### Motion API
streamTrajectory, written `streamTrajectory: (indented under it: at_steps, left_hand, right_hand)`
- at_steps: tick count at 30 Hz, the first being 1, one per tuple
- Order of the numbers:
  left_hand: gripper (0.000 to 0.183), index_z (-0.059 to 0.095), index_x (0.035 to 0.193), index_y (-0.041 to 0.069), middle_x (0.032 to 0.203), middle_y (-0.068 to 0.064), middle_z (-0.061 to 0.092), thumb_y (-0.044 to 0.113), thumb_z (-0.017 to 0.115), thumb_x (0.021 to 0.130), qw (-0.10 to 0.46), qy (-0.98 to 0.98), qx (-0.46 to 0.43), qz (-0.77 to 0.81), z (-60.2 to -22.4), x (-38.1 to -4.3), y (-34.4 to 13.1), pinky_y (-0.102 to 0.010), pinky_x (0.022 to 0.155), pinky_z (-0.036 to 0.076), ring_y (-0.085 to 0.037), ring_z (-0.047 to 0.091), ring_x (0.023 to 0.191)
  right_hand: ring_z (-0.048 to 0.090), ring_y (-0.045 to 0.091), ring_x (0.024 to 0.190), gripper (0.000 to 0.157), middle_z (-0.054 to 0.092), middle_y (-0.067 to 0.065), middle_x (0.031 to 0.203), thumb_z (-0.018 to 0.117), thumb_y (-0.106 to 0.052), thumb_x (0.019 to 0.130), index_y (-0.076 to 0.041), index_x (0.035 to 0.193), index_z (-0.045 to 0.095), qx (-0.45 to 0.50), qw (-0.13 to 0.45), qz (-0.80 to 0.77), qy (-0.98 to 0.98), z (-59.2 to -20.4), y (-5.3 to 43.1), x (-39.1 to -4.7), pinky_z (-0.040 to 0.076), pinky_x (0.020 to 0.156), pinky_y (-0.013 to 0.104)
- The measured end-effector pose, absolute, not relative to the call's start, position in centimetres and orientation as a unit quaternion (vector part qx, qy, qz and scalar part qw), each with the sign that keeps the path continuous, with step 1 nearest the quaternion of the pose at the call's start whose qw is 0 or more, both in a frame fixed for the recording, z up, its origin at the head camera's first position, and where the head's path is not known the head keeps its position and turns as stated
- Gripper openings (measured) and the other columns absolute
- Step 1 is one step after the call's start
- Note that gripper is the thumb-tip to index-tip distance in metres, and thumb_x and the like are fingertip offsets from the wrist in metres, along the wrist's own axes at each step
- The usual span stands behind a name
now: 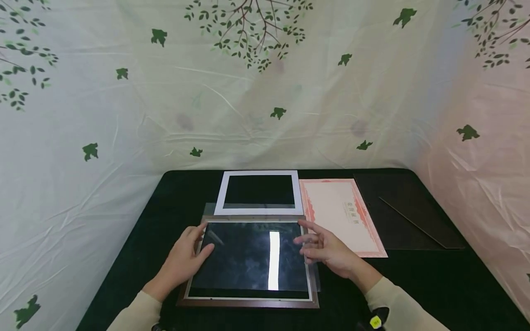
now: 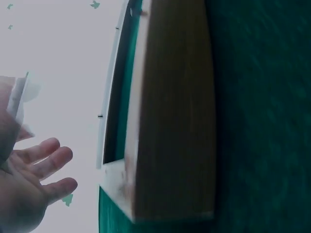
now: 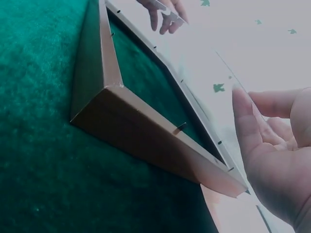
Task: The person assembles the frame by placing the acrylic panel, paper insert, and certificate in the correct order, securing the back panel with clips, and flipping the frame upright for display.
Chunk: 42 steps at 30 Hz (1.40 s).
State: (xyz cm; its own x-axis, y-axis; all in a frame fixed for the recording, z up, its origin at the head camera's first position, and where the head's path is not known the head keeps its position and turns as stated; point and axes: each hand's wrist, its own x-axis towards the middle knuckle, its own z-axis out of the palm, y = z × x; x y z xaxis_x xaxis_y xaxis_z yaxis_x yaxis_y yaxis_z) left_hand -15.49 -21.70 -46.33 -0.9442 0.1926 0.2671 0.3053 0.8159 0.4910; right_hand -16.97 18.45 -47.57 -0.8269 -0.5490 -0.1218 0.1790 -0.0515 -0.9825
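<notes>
A brown picture frame (image 1: 248, 304) lies on the dark green cloth in front of me, its raised sides and small metal tabs showing in the right wrist view. Above its opening is a clear, shiny sheet (image 1: 240, 257) with a bright strip of light reflected in it. My left hand (image 1: 182, 257) holds the sheet at its left side, the thumb over the surface. At the opposite edge, my right hand (image 1: 331, 250) pinches it; in the right wrist view the thumb and finger (image 3: 240, 114) meet at the thin edge.
A white mat border (image 1: 258, 211) lies behind the frame. To the right is a certificate (image 1: 331, 216) with a pink border, partly beside a dark backing board (image 1: 414, 207) with a thin diagonal strip. A patterned curtain (image 1: 248, 110) hangs behind the table.
</notes>
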Motion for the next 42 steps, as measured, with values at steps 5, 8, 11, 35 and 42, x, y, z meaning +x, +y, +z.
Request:
streamTrajectory:
  at_steps: [5, 8, 11, 35, 42]
  left_hand:
    - [0.061, 0.049, 0.139, 0.005, 0.131, -0.018, 0.052, 0.038, 0.067, 0.091, 0.064, -0.952, -0.158, -0.253, -46.7, -15.4, -22.7, -0.053, 0.088, 0.048, -0.032, 0.054, 0.113]
    - [0.061, 0.052, 0.137, 0.008, 0.133, -0.019, 0.050, 0.043, 0.066, 0.090, 0.043, -0.959, -0.156, -0.234, -47.2, -15.3, -23.1, -0.057, 0.091, 0.046, -0.036, 0.049, 0.120]
    - [0.060, 0.055, 0.135, 0.010, 0.134, -0.018, 0.049, 0.045, 0.067, 0.088, 0.027, -0.964, -0.153, -0.215, -47.7, -15.2, -23.5, -0.056, 0.092, 0.045, -0.035, 0.047, 0.122]
    - [0.056, 0.061, 0.128, 0.010, 0.138, -0.014, 0.047, 0.046, 0.070, 0.085, 0.030, -0.963, -0.166, -0.209, -49.0, -14.9, -24.2, -0.053, 0.095, 0.045, -0.032, 0.044, 0.126]
    - [0.060, 0.062, 0.128, 0.012, 0.141, -0.012, 0.045, 0.050, 0.071, 0.083, 0.024, -0.967, -0.175, -0.182, -48.8, -15.0, -24.1, -0.055, 0.096, 0.043, -0.033, 0.041, 0.128]
  right_hand:
    - [0.061, 0.026, 0.099, 0.078, 0.050, 0.025, 0.133, 0.066, -0.007, 0.091, -0.017, 0.153, 0.020, -0.131, 0.270, -0.711, 0.636, -47.7, 18.5, -16.9, 0.056, 0.078, 0.032]
    - [0.060, 0.029, 0.101, 0.078, 0.047, 0.029, 0.134, 0.065, -0.006, 0.091, -0.016, 0.154, 0.018, -0.137, 0.277, -0.711, 0.632, -48.1, 18.4, -16.9, 0.056, 0.079, 0.034]
    - [0.060, 0.030, 0.101, 0.077, 0.048, 0.028, 0.133, 0.065, -0.006, 0.091, -0.014, 0.153, 0.019, -0.138, 0.283, -0.707, 0.633, -48.5, 18.1, -16.9, 0.056, 0.079, 0.035]
    - [0.062, 0.023, 0.094, 0.079, 0.054, 0.021, 0.127, 0.066, -0.003, 0.090, -0.011, 0.153, 0.020, -0.121, 0.285, -0.704, 0.639, -49.4, 16.5, -16.4, 0.056, 0.073, 0.031]
    - [0.062, 0.017, 0.080, 0.078, 0.054, 0.021, 0.127, 0.066, -0.002, 0.090, -0.012, 0.152, 0.021, -0.119, 0.282, -0.691, 0.655, -49.2, 16.2, -16.4, 0.055, 0.068, 0.027]
